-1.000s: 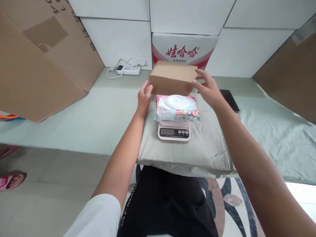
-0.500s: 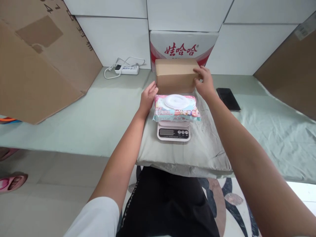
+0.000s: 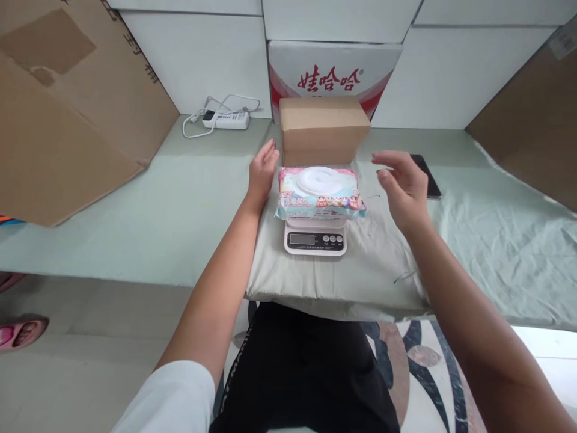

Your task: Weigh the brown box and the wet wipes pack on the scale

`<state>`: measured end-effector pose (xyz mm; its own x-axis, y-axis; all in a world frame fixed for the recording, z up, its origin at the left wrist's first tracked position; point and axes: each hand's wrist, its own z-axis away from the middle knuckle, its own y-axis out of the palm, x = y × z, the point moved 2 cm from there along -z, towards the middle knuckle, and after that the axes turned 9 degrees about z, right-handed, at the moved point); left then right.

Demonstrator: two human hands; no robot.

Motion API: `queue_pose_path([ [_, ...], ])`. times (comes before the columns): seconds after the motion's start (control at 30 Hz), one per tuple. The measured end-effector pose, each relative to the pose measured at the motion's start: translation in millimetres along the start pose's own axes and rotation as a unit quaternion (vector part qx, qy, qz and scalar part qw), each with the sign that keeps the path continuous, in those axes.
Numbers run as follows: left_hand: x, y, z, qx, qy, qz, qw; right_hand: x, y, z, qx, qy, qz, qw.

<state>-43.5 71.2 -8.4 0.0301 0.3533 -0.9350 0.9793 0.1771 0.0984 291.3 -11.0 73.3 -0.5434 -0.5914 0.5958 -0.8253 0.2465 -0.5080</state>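
A pack of wet wipes [image 3: 315, 201] with a white oval lid lies across a small white kitchen scale [image 3: 292, 248], covering its platform. Right behind the pack stands a closed brown cardboard box [image 3: 318, 143]. My left hand [image 3: 264, 168] is beside the box's left side, fingers stretched out and holding nothing. Off to the right of the wipes, my right hand [image 3: 403, 185] hovers in the air, its thumb and fingers apart and nothing between them. The scale's display and buttons face me.
A white and red carton [image 3: 331, 66] stands against the white drawers behind the box. A power strip [image 3: 228, 120] with a white cable lies at back left. A black phone [image 3: 426, 174] is partly behind my right hand. Large cardboard [image 3: 76, 138] leans at left.
My right hand has let go of the cardboard box and moved right and toward me, its fingers opening. My left hand stays near the box's left side. The view has shifted slightly.
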Motion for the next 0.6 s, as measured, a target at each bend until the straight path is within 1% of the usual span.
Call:
queue_pose_path([
  [0.07,5.3,-1.0,-2.9,-0.003,0.004,0.010,1.000,33.7,-0.4,-5.5,0.094,-0.047,0.010,0.994],
  [0.13,9.5,-1.8,-5.2,-0.006,0.008,0.020,1.000,59.6,4.7,-14.7,0.205,-0.085,0.033,0.974],
  [0.2,11.3,-2.2,-6.3,-0.006,0.013,0.025,1.000,75.2,12.8,-24.8,0.298,-0.118,0.064,0.945],
  [0.3,10.0,-2.1,-5.4,-0.012,0.015,0.028,0.999,82.8,27.8,-39.0,0.384,-0.146,0.125,0.903],
  [0.4,7.7,-1.8,-4.0,-0.019,0.013,0.028,0.999,84.0,41.5,-48.4,0.434,-0.133,0.175,0.874],
  [0.47,7.1,-2.1,-4.3,-0.021,0.013,0.025,0.999,86.2,45.7,-50.7,0.446,-0.114,0.192,0.867],
  [0.53,7.9,-2.9,-5.8,-0.021,0.015,0.026,0.999,88.7,42.5,-49.7,0.433,-0.089,0.193,0.876],
  [0.6,9.8,-4.0,-7.8,-0.021,0.014,0.028,0.999,88.6,30.2,-46.6,0.403,-0.043,0.173,0.898],
])
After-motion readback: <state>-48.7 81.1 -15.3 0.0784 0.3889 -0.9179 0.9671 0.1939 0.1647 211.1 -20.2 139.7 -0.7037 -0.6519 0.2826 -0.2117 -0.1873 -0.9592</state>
